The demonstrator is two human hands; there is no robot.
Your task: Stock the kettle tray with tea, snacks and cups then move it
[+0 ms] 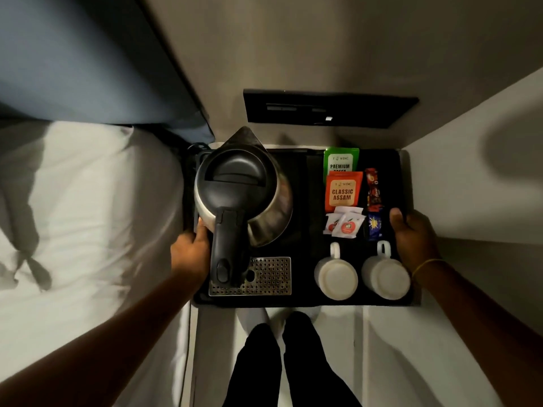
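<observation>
Black tray [305, 301] gripped: left hand [191, 245], right hand [411, 230].

Single view only: head-worn wide-angle camera, looking steeply down and forward, close over the tray [302, 301], which sits centre frame. Both forearms enter from the bottom corners; the wearer's legs [289, 365] show at bottom centre. Bed [88, 201] fills the left side, wall [323, 48] the top, edges bowed by lens.
</observation>
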